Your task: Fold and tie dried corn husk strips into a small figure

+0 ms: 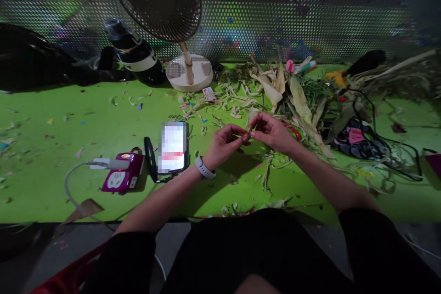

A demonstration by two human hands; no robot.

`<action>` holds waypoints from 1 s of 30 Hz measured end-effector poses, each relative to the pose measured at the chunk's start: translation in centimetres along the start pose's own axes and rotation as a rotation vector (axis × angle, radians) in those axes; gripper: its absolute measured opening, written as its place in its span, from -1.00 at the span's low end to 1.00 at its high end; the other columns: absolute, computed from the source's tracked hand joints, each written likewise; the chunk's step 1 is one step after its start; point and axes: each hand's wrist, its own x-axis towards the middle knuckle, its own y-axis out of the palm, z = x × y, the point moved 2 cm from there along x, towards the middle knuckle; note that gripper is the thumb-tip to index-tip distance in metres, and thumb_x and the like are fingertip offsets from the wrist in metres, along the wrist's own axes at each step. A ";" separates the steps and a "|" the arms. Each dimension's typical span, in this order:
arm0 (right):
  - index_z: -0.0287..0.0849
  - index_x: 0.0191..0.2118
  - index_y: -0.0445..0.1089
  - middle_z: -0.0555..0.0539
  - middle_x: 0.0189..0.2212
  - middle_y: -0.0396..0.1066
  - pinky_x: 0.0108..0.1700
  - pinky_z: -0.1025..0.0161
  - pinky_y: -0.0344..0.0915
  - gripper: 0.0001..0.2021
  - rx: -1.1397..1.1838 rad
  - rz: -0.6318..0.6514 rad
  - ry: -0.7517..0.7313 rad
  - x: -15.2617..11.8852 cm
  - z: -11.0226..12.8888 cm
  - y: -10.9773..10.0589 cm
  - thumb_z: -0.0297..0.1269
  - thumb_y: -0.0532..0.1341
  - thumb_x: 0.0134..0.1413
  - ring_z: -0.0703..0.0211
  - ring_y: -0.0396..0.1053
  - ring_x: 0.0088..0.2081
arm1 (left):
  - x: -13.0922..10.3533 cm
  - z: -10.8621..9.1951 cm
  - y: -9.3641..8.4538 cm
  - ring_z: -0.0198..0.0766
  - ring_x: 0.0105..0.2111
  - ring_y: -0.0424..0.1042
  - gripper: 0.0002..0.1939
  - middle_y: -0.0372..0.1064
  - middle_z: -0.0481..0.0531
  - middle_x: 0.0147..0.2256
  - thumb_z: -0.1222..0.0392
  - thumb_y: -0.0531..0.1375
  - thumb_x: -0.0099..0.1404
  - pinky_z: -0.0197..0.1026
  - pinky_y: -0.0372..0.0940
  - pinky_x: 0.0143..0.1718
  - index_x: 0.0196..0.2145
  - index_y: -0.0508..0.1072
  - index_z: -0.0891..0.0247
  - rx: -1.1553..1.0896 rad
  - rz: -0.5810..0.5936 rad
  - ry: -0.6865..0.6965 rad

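Note:
Over the middle of the green table, my left hand (225, 142) and my right hand (270, 133) meet fingertip to fingertip. Between them they pinch a small piece of pale dried corn husk (252, 117), whose upper end sticks up above the fingers. Its lower part is hidden by the fingertips. A white band circles my left wrist. Behind my right hand lies a heap of dried corn husks (299, 98). A bit of red cord (292, 132) shows just past my right hand. Loose husk strips (266, 177) lie on the table below the hands.
Left of my hands a lit phone (172, 147) leans on a stand. Farther left sits a purple power bank (124, 172) with a white cable. A fan (189, 73), a dark bottle (139, 55) and a perforated metal panel (262, 27) line the back. Black cord (375, 133) tangles at right.

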 end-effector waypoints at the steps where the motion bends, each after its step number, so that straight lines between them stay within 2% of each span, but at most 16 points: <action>1: -0.15 -0.30 0.26 0.05 -0.41 0.28 -0.38 0.31 0.23 -0.81 0.025 0.006 0.004 0.0 0.0 0.0 -0.31 0.27 -0.06 0.33 0.25 -0.44 | 0.0 0.0 0.0 -0.26 -0.40 0.54 -0.64 0.45 0.01 -0.38 0.06 0.33 0.06 -0.35 0.40 -0.54 -0.29 0.35 0.33 -0.002 0.000 -0.001; 5: -0.15 -0.31 0.25 0.06 -0.43 0.27 -0.37 0.32 0.25 -0.79 0.088 0.050 0.028 0.0 -0.1 0.1 -0.29 0.29 -0.06 0.32 0.28 -0.42 | 0.0 0.1 0.0 -0.26 -0.39 0.54 -0.59 0.47 0.03 -0.31 0.05 0.36 0.01 -0.34 0.42 -0.53 -0.27 0.34 0.31 -0.029 0.003 -0.005; 10: -0.16 -0.32 0.26 0.07 -0.45 0.29 -0.37 0.32 0.24 -0.77 0.122 0.063 0.055 0.1 -0.5 0.0 -0.26 0.31 -0.07 0.32 0.29 -0.43 | -0.1 0.1 0.0 -0.31 -0.44 0.51 -0.63 0.48 0.02 -0.42 0.01 0.36 0.00 -0.34 0.43 -0.49 -0.35 0.42 0.34 0.000 -0.018 -0.035; 21: -0.16 -0.38 0.29 0.06 -0.48 0.27 -0.39 0.31 0.21 -0.83 -0.014 -0.061 -0.015 0.1 -0.8 0.1 -0.21 0.27 -0.03 0.30 0.23 -0.45 | 0.1 0.4 -0.2 -0.33 -0.46 0.48 -0.71 0.50 0.01 -0.45 0.10 0.38 -0.06 -0.23 0.49 -0.37 -0.43 0.50 0.37 -0.050 -0.024 -0.055; 30: -0.15 -0.41 0.28 0.08 -0.55 0.25 -0.45 0.30 0.18 -0.77 -0.095 -0.133 -0.003 0.1 -0.8 0.0 -0.12 0.28 -0.03 0.32 0.19 -0.53 | 0.2 0.7 -0.1 -0.24 -0.36 0.54 -0.77 0.53 0.05 -0.42 0.21 0.37 -0.07 -0.16 0.49 -0.28 -0.43 0.50 0.36 -0.150 -0.007 -0.109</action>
